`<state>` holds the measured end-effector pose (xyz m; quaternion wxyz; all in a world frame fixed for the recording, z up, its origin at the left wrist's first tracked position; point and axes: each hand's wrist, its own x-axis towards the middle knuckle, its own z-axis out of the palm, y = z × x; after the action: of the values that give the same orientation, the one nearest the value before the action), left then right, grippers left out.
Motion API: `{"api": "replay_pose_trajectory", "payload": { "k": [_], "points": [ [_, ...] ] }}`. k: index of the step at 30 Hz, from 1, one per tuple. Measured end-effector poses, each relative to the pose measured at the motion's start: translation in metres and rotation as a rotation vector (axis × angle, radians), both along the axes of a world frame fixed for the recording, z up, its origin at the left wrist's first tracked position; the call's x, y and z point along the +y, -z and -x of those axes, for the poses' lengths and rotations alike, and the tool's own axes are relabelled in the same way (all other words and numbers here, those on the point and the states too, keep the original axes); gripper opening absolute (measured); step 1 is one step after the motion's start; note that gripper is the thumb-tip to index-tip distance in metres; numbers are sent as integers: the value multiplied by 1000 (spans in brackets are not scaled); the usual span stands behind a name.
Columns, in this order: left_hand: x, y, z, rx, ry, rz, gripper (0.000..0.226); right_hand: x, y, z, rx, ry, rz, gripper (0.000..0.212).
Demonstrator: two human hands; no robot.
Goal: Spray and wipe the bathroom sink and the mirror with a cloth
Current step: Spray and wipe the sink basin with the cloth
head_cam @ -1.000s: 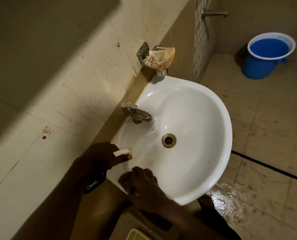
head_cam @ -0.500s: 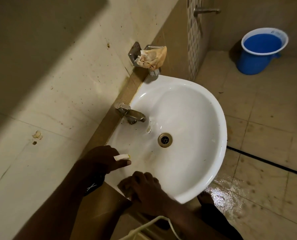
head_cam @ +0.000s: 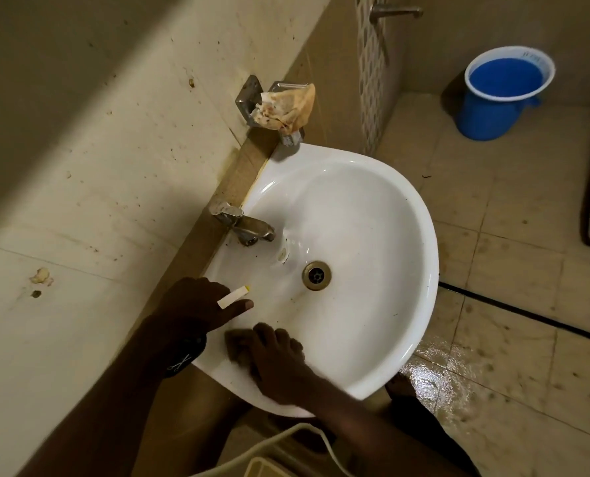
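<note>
Head view: right hand (head_cam: 272,363) curled on near rim of white ceramic sink (head_cam: 390,235) — cloth not visible; left hand (head_cam: 197,304) pinches small white stick (head_cam: 232,297). Sink wiping underway; mirror prob. left.

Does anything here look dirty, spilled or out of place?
Yes. A crumpled stained wrapper sits on the wall soap holder, the wall tiles are speckled with brown spots, and the floor beside the sink is wet.
</note>
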<state>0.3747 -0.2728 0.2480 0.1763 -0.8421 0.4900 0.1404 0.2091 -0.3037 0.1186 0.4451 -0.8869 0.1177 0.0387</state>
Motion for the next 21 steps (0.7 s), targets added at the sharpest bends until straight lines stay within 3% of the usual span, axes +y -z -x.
{"api": "replay_pose_trajectory", "payload": {
  "k": [4,12,15,19,21],
  "points": [
    [-1,-7,-2,29,-70,42,55,-33,13,-51,180,240,114,41],
    [0,-10,0,79,-137,6,61,-26,13,9,274,-54,199,44],
    [-3,-10,2,84,-134,-6,61,-26,14,3,272,21,223,31],
    [-3,-10,4,87,-139,42,63,-51,21,-47,283,300,295,43],
    [-1,-14,0,124,-193,63,66,-66,22,-52,312,299,325,44]
  ]
}}
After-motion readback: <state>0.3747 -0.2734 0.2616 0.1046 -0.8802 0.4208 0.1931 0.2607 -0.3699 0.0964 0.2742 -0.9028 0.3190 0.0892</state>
